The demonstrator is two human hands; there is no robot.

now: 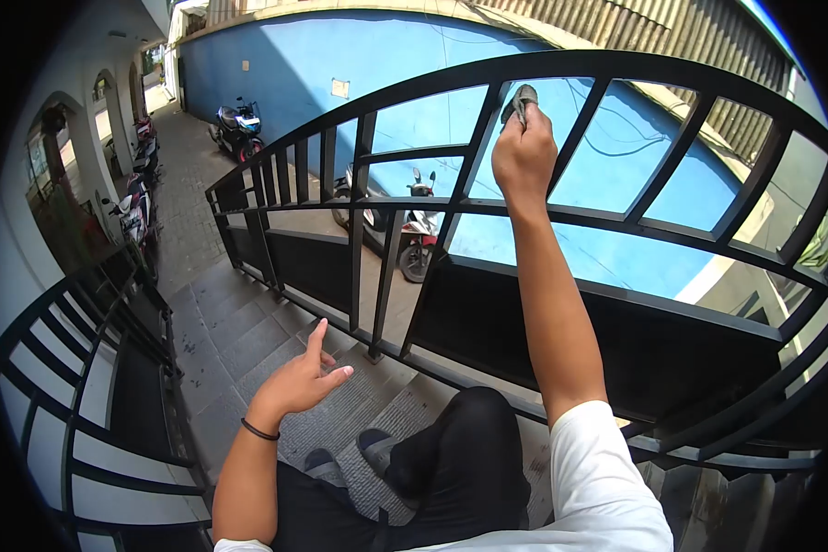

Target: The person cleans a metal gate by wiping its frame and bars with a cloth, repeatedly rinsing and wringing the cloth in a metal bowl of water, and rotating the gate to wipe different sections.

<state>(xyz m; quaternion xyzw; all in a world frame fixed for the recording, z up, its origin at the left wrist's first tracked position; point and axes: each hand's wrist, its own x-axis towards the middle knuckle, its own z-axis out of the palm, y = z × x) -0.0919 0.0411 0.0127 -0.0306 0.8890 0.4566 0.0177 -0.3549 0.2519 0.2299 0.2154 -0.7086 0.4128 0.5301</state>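
Note:
My right hand [524, 152] is raised in front of the black metal railing [469, 209], closed around a crumpled grey cloth [522, 99]. Part of the cloth sticks out above the fingers, just below the railing's curved top bar; whether it touches the metal I cannot tell. Lower down, my left hand [305, 375] hangs over the stairs with nothing in it. Its index finger points forward and the thumb is spread apart. A dark band [259, 430] circles the left wrist.
Stone steps [248, 336] descend ahead, with a second black railing [74, 419] on the left. Beyond the right railing stand a parked motorbike [419, 241] and a blue wall [294, 64]. Another motorbike [237, 129] stands farther down the paved lane. My slippered feet [377, 451] rest on the steps.

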